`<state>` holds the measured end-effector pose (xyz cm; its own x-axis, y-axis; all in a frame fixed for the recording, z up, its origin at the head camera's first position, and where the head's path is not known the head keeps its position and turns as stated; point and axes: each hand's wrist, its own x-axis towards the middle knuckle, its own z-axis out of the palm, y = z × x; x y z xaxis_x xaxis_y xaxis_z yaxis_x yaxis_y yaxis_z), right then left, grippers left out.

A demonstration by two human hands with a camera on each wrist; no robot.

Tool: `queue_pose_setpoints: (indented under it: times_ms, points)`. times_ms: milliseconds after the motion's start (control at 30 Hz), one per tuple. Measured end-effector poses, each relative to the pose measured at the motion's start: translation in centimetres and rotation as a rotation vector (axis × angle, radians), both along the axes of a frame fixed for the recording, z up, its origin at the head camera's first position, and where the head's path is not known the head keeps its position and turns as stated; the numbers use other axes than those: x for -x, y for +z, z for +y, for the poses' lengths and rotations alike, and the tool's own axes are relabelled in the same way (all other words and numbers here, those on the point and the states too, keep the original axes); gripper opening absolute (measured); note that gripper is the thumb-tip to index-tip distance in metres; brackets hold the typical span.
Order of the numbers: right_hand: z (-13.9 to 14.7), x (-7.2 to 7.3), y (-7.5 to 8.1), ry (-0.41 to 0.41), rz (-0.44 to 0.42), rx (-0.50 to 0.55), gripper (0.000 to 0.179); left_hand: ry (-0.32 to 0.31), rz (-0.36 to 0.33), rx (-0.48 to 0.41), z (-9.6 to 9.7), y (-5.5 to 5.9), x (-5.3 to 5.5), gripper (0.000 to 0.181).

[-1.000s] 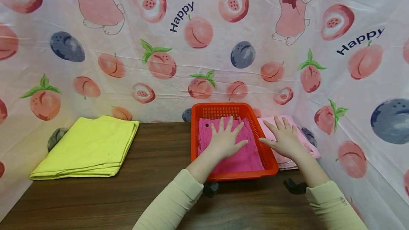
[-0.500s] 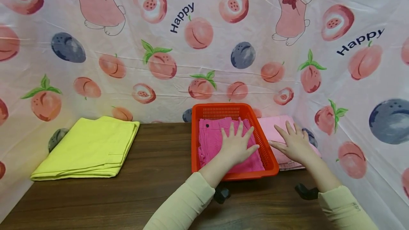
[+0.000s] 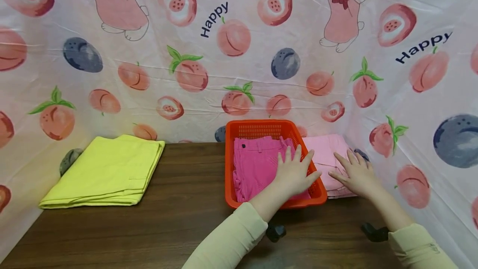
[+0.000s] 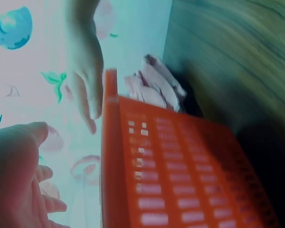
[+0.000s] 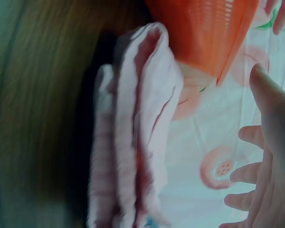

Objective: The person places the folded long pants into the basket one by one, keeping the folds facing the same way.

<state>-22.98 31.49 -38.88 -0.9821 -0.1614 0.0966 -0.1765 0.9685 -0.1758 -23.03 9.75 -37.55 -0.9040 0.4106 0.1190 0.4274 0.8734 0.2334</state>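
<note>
In the head view my left hand [image 3: 293, 175] hovers with fingers spread above the right side of an orange-red plastic basket [image 3: 230, 169]. Folded hot-pink pants [image 3: 255, 165] with a dark button lie inside the basket. To its right, my right hand [image 3: 357, 177] is spread over folded light-pink clothing [image 3: 324, 152] lying on the table. The left wrist view has the left hand [image 4: 16, 175] level with the basket's rim, apart from it. From the right wrist view, the right hand [image 5: 270, 166] stands above the layered light-pink folds [image 5: 137, 123], with a gap between.
A folded yellow cloth item [image 3: 104, 171] lies at the left of the dark wooden table [image 3: 186, 177]. Fabric walls [image 3: 239, 74] printed with peaches enclose the back and both sides. The basket stands close to the back wall.
Both spread hands have drifted right and slightly toward the person, the left from the middle of the basket to its right side. Basket and folded clothes stay in place.
</note>
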Motion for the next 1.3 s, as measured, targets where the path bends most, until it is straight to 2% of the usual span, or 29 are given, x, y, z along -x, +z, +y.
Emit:
queue_pose_setpoints:
  times_ms: [433,567,700,867,1033,1167,1300]
  points:
    - [3.6,-1.3,-3.0,-0.010,-0.003,-0.008,0.072,-0.079,0.026,-0.134,3.0,0.8,-1.5,0.060]
    - [4.5,-1.6,-3.4,0.004,0.022,0.033,0.067,-0.096,0.032,-0.185,3.8,1.0,-2.0,0.061]
    - [5.4,-1.8,-3.3,0.017,0.051,0.072,0.066,-0.113,0.007,-0.271,4.3,1.5,-2.6,0.060]
    - [6.1,-2.0,-2.9,0.012,0.039,0.135,0.065,-0.133,-0.048,-0.429,5.1,1.5,-3.1,0.059]
    - [6.1,-1.8,-2.3,0.011,-0.032,0.167,0.064,-0.138,-0.132,-0.567,5.9,1.2,-3.5,0.058]
    - [6.3,-1.2,-1.8,0.024,-0.133,0.230,0.065,-0.132,-0.237,-0.678,6.7,1.1,-3.9,0.056]
    - [6.9,-0.7,-1.6,0.009,-0.221,0.319,0.066,-0.065,-0.374,-0.764,7.5,1.1,-4.4,0.059]
